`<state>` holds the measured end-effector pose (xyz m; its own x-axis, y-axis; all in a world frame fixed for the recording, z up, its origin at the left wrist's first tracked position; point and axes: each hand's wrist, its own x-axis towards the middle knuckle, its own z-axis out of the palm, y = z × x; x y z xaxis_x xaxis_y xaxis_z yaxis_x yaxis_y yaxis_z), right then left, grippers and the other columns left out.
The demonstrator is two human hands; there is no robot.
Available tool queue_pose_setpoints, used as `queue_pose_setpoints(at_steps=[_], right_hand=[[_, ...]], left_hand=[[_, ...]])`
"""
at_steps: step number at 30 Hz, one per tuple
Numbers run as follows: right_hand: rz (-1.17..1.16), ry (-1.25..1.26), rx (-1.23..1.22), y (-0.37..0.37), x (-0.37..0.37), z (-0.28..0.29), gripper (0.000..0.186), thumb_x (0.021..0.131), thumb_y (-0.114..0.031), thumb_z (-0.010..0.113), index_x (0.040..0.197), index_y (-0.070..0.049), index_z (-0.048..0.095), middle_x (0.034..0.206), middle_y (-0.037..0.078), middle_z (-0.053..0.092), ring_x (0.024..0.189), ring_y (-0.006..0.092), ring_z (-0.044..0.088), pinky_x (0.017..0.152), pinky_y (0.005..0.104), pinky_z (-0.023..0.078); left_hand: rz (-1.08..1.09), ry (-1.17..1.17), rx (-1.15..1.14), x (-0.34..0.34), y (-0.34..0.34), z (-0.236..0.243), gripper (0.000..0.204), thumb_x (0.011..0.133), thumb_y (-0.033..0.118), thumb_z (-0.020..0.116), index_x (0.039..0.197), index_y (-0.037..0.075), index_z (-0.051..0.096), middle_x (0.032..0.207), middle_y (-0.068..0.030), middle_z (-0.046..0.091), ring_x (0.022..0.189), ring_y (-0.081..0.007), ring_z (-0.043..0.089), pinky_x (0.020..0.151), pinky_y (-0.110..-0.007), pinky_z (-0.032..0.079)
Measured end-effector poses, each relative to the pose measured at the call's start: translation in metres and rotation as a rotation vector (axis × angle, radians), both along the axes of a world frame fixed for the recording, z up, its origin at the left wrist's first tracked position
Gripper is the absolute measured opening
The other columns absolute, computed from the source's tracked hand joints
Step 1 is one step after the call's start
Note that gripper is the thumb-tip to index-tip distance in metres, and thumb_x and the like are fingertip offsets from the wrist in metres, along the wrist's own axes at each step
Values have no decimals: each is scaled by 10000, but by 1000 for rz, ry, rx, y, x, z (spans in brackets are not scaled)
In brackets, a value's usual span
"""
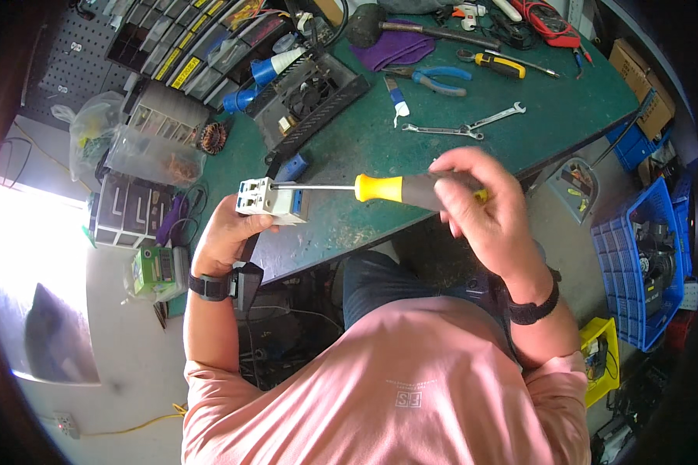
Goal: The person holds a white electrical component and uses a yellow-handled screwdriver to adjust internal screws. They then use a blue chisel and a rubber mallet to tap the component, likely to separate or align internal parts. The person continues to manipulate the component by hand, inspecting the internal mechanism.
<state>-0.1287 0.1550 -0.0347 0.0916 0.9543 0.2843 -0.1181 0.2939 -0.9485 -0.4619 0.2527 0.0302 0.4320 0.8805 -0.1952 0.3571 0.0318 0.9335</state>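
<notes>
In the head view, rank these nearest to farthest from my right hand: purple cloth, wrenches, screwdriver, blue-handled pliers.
1. Screwdriver, held in the right hand.
2. Wrenches, just ahead of the hand.
3. Blue-handled pliers, past the wrenches, slightly left.
4. Purple cloth, farthest ahead, also left.

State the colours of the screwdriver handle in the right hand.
Yellow and black: the screwdriver handle has a yellow front collar; it shows best in the head view.
</notes>
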Motion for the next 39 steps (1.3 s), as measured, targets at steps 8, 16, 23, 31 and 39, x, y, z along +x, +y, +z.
queue_pose_setpoints(at_steps=[8,16,23,31,39], right_hand=[[101,220,-206,-2,11,7,406,879,-155,716,1214,-30,523,990,40,590,868,54,557,652,190,460],[-36,219,-73,1,-2,7,312,920,-115,630,1203,-25,534,861,30,590,729,64,597,560,173,451],[-38,235,101,2,-6,-9,490,817,-45,723,1258,-57,508,985,40,583,818,89,571,666,211,485],[151,253,-237,3,8,-16,423,897,-208,669,1248,-55,489,860,63,589,631,95,575,499,230,469],[207,424,-356,0,6,-20,349,918,-194,639,1204,-44,507,806,97,637,566,131,575,491,232,466]], left_hand=[[-22,-63,-31,3,0,-6,520,749,301,839,1067,-60,642,989,-110,684,874,-200,644,766,-315,510],[-7,-46,-23,2,2,-6,505,735,258,854,1068,-52,635,956,-91,687,845,-168,642,760,-288,511],[27,-31,8,6,-1,-3,489,733,226,860,1069,-38,623,944,-57,684,830,-130,634,777,-273,506],[27,149,128,-3,-3,0,549,709,189,862,1156,-29,630,981,-35,690,870,-86,613,810,-257,499],[-34,122,233,10,-11,15,643,692,234,874,1214,-37,615,1022,-35,694,913,-76,611,838,-259,502]])
